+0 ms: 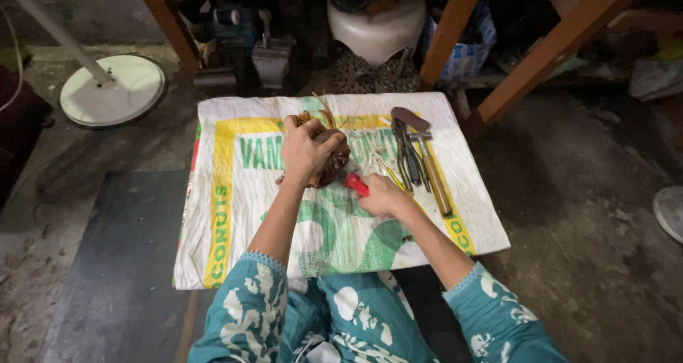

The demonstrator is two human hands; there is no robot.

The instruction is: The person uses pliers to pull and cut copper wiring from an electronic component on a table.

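My left hand [304, 151] grips a round brown metal part with copper windings [334, 156], holding it on a white woven sack [235, 213] spread on the floor. My right hand [384, 196] is closed around a red-handled tool [357, 184] whose tip points at the brown part. The tool's working end is hidden between the hand and the part.
A wooden-handled hammer [429, 165], pliers [407, 149] and a thin yellow-handled tool [390, 172] lie on the sack's right side. A white round stand base [114, 89] sits at far left. Wooden table legs [562, 39], a white stool [377, 28] and clutter stand behind. A dark mat [121, 263] covers the left floor.
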